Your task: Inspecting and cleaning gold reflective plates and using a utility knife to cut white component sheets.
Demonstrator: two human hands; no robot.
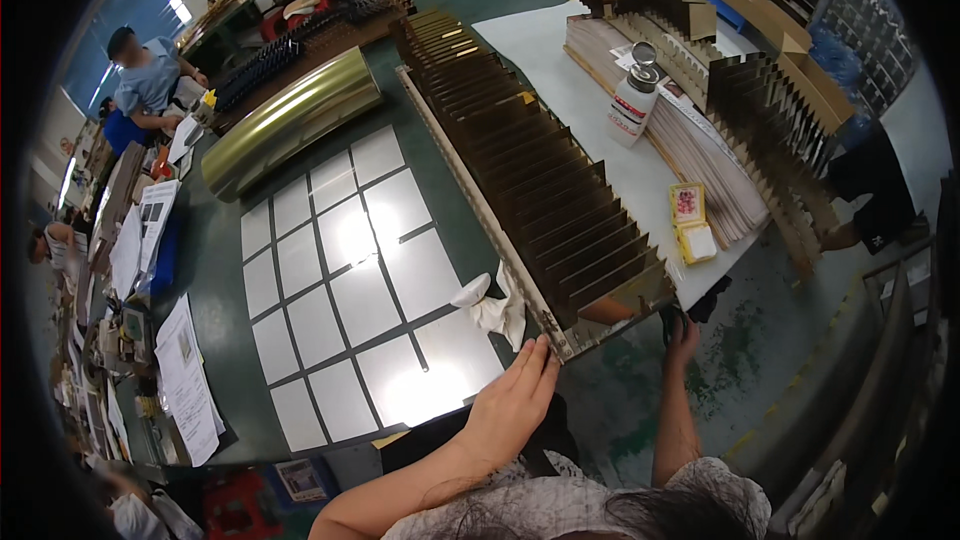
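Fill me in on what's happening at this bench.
A person is at a green table, holding the near end of a long rack of brown card dividers. The left hand grips the rack's near left corner, and the right hand reaches up under its near right corner. A white cloth lies beside the left hand, next to a grid of shiny silver sheets. A white bottle stands farther back.
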